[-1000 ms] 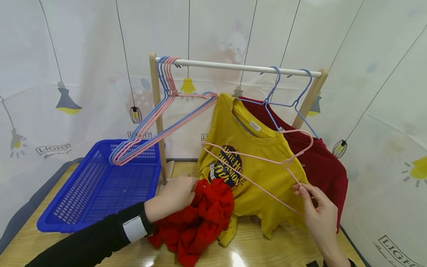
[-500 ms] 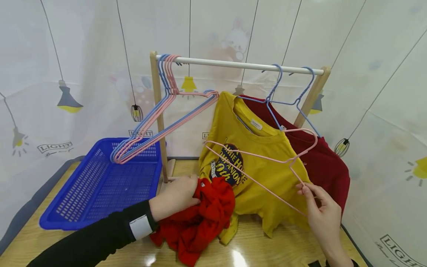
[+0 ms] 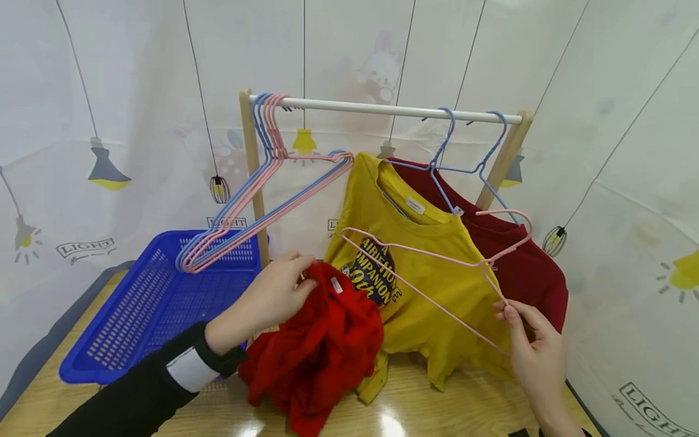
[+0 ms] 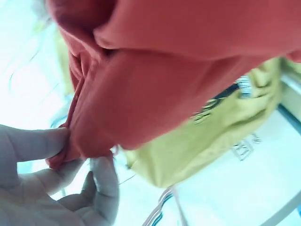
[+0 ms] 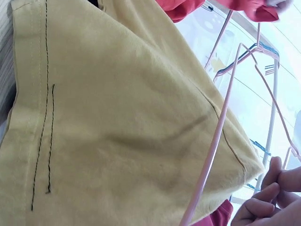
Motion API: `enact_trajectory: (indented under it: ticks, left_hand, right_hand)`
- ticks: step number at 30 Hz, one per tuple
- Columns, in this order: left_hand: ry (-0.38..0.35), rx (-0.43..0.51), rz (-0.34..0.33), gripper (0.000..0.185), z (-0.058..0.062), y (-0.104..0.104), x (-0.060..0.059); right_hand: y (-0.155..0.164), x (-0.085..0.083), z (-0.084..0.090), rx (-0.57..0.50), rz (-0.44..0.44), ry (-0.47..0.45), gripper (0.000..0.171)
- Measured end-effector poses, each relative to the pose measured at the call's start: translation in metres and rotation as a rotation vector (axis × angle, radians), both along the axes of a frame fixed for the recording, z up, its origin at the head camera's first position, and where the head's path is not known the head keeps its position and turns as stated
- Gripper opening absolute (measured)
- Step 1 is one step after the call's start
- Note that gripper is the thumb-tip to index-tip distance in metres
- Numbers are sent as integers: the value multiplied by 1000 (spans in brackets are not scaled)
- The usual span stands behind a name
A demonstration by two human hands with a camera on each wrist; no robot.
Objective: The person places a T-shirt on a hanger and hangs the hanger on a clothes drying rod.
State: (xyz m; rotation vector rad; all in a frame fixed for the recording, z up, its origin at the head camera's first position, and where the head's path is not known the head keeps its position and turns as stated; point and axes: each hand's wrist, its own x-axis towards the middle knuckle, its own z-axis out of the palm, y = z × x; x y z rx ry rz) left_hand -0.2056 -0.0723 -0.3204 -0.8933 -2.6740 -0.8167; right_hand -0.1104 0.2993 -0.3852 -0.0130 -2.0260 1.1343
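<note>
My left hand (image 3: 270,291) pinches the edge of a crumpled red garment (image 3: 333,340) near its small white label and holds that part up; the rest lies bunched on the table. In the left wrist view the thumb and fingers grip a fold of the red cloth (image 4: 131,94). My right hand (image 3: 537,352) pinches one arm of a pink hanger (image 3: 423,254), whose hook points up and to the right. That hanger is in front of a yellow T-shirt (image 3: 437,291) hanging on a blue hanger. The right wrist view shows the hanger (image 5: 207,165) crossing before the yellow cloth.
A white rail (image 3: 355,106) on wooden posts carries several pink and blue hangers (image 3: 235,224) at its left end. A dark red garment (image 3: 540,279) hangs behind the yellow T-shirt at the right. A blue plastic basket (image 3: 82,358) stands on the wooden table (image 3: 409,400) at the left.
My left hand has raised the red garment's edge, bringing its white label into view. My right hand has shifted slightly right with the pink hanger.
</note>
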Motion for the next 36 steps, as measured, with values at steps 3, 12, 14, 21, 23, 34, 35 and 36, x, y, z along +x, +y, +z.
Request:
enact_trajectory:
  ticks: [3, 12, 14, 21, 23, 34, 35, 36]
  left_hand:
    - [-169, 178, -80, 7, 18, -9, -1]
    - [-606, 498, -144, 18, 26, -19, -12]
    - [-633, 491, -135, 18, 21, -19, -15]
    - [-664, 507, -104, 30, 3, -24, -22]
    - [-666, 505, -89, 32, -2, -24, -20]
    - [-449, 340, -59, 14, -22, -24, -10]
    - [-391, 300, -38, 15, -26, -23, -8]
    - [-332, 258, -17, 18, -31, -21, -5]
  right_hand:
    - [1, 2, 2, -3, -9, 23, 16]
    - [1, 7, 5, -6, -32, 35, 16]
    - [1, 7, 5, -1, -21, 51, 15]
    - [0, 11, 4, 0, 5, 50, 14]
    - [-1, 12, 4, -6, 6, 27, 14]
    - [-6, 15, 3, -5, 39, -12, 13]
    - [-6, 15, 3, -2, 37, -13, 13]
    - [-6, 15, 2, 0, 37, -14, 13]
